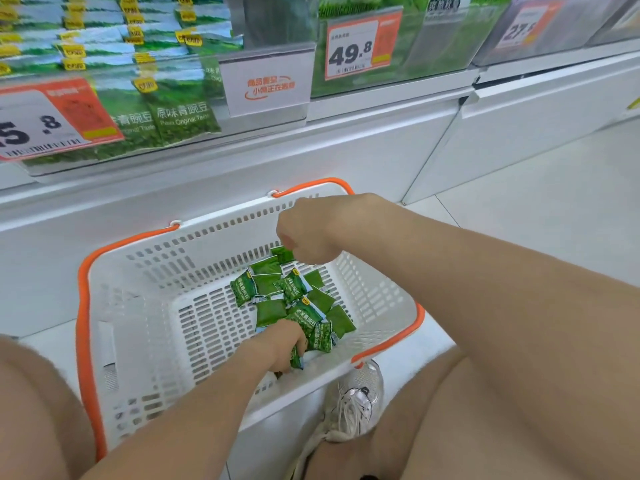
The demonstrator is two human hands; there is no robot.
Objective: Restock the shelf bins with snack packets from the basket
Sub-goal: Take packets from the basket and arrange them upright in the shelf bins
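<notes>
A white basket (145, 306) with orange handles stands on the floor in front of the shelf. Several small green snack packets (273, 296) lie in a heap on its right side. My left hand (284, 344) reaches down into the basket and grips green packets at the near edge of the heap. My right hand (308, 233) hovers over the far side of the heap, fingers curled and pinching one green packet (283, 253) at its top. Above, a clear shelf bin (114, 98) holds larger green pea packets behind a price tag.
A middle bin (266, 88) carries a white sign with orange writing. To its right stands a bin (381, 46) of green goods with a 49.8 tag. White shelf base panels run behind the basket. My shoe (349, 407) rests on the pale floor beside the basket's near edge.
</notes>
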